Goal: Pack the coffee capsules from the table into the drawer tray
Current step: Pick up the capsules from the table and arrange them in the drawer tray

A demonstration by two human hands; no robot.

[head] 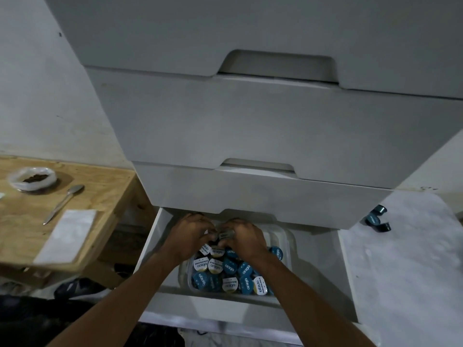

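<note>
Both hands, left point(188, 232) and right point(244, 236), curled over capsules point(226, 269) at tray point(285, 236) rear, apparently to seat them. Grips closed on capsules. Three capsules point(377, 219) lay right of tray, unpacked.

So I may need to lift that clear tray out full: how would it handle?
The tray looks like thin clear plastic, so it would probably flex under load. It is heaped with capsules, so likely heavy for its size. They lie loose and tilted, so tipping it may spill some.

Smooth matt white drawers point(250, 126); clear glossy plastic tray point(283, 236); capsules point(230, 267) with shiny printed lids; rough bare plywood table point(105, 196); metal spoon point(64, 202).
</note>
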